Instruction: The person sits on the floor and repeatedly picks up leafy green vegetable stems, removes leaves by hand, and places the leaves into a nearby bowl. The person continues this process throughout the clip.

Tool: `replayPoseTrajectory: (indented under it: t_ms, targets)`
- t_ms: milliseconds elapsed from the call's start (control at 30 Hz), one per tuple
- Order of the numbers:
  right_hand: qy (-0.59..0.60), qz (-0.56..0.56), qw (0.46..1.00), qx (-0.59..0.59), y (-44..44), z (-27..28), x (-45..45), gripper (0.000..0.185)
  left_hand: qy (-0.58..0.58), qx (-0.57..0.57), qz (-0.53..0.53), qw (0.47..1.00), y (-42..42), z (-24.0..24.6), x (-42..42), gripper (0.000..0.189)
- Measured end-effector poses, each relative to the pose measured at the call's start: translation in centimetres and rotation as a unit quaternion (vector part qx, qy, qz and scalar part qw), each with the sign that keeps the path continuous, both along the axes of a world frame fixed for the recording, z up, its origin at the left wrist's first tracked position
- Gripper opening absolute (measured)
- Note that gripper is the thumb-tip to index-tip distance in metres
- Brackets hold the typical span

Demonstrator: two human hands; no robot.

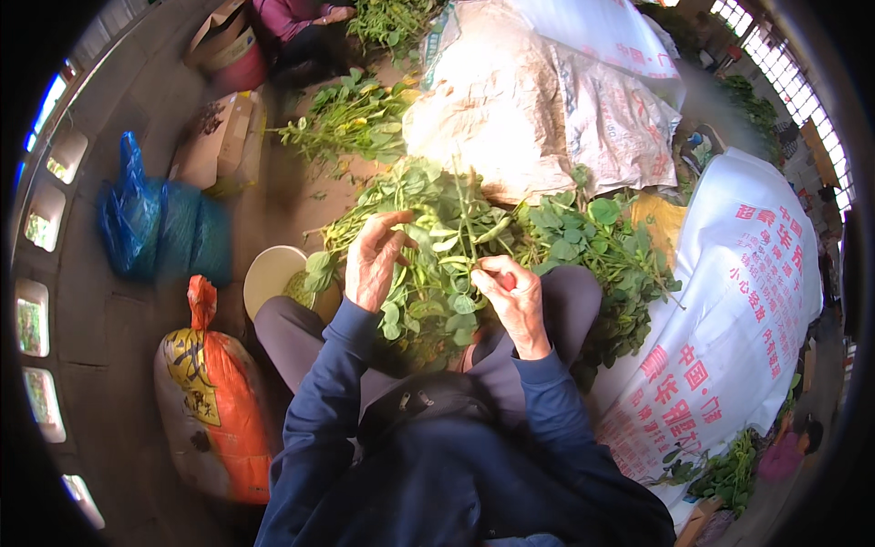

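Note:
Between the thumb and fingers of my right hand [511, 292] is the stem of a soybean plant [467, 222], held upright with green pods [493, 231] along it. My left hand [377, 256] is raised to the left of this stem, its fingers bent and apart, with nothing visible in them. Several more pods [427, 222] hang just beyond its fingertips. A heap of leafy soybean plants [410, 184] lies before me, under and beyond both hands. By my left knee stands a pale bucket [263, 270] with loose green pods [299, 290] inside, partly hidden by the leg.
An orange-and-white sack [232, 410] and blue plastic bags [147, 225] stand at left, near a cardboard box [219, 140]. White woven sheeting [745, 273] with red writing covers the right side. More plants [601, 253] lie by my right knee. Another person [294, 27] sits at the far left.

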State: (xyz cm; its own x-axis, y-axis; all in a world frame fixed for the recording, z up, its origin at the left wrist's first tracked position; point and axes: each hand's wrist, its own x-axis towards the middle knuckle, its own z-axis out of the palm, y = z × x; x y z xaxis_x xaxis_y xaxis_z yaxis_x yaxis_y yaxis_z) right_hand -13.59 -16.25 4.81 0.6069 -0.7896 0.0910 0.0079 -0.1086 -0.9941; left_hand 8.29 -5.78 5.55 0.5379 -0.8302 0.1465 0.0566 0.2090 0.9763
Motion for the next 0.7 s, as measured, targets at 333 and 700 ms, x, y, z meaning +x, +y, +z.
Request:
replayPoseTrajectory:
  t_ms: [333,700]
  targets:
    - [0.041,-0.035,0.955,-0.29,3.5,-3.5,2.7,0.019,0.061,0.091,0.04,0.993,4.0,1.3,-3.1,0.027]
    - [0.051,-0.042,0.997,-0.037,0.8,-1.8,-0.5,0.025,0.104,0.091,-0.065,0.988,5.0,-4.0,-2.5,0.015]
